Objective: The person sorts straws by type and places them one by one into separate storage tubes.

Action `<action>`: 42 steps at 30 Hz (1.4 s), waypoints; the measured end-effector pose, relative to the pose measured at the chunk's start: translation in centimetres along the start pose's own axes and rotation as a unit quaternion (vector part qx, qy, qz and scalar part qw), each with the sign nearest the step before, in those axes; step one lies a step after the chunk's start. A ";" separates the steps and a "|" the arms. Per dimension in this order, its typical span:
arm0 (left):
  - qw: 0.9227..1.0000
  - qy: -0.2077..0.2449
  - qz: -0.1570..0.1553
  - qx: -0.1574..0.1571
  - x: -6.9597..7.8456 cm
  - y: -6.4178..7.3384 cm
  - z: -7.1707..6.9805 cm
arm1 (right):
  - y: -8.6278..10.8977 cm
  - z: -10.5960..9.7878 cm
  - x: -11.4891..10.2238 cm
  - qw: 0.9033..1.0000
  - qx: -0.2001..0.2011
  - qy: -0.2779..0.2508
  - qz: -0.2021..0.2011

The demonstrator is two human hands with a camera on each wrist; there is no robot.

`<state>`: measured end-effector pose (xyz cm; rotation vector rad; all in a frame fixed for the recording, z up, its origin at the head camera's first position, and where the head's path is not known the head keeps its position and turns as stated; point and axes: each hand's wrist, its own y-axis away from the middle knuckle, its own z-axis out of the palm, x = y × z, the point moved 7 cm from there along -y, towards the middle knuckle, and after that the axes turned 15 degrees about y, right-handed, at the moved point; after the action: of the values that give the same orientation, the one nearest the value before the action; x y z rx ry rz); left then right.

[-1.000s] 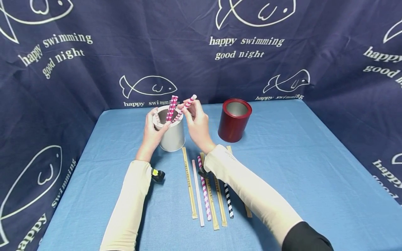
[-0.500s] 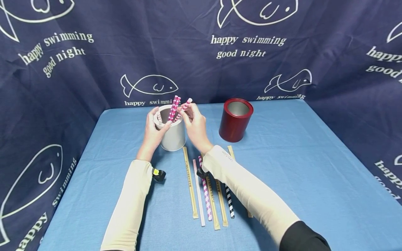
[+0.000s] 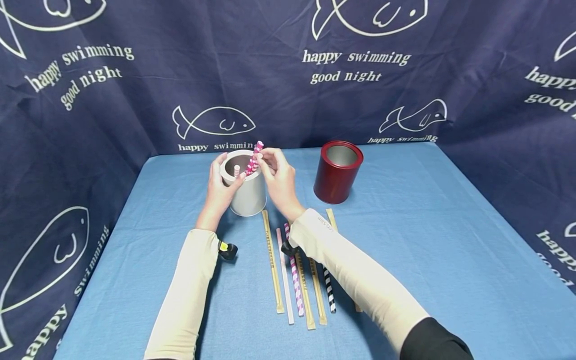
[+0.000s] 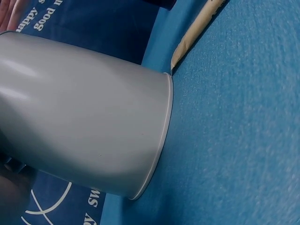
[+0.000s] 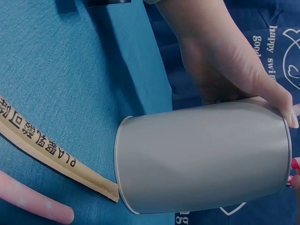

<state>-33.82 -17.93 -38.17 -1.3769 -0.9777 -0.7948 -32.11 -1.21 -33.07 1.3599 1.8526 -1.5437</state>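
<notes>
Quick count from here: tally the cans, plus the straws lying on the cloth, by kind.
White can: 1
Red can: 1
Wrapped straws: 4 (two ends beside the right sleeve taken as one)
Pink straw: 1
Purple-striped straw: 1
Black-striped straw: 1
Total visible: 9

Arms (image 3: pixel 182 295) forward, left hand (image 3: pixel 218 192) in a C-shape, right hand (image 3: pixel 281 182) pinched.

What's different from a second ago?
The bright pink straws at the right hand dipped lower into the white can; the pale straw inside shifted right. The left hand still holds the can; the red can and table straws stayed put.
</notes>
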 end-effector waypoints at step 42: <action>1.000 0.010 0.000 0.001 0.2 0.0 0.0 | 2.3 -7.1 0.0 0.998 -0.002 0.015 0.055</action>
<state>-33.71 -17.91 -37.97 -1.3641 -0.9628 -0.8067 -28.14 5.03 -31.93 1.4647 1.7649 -1.4719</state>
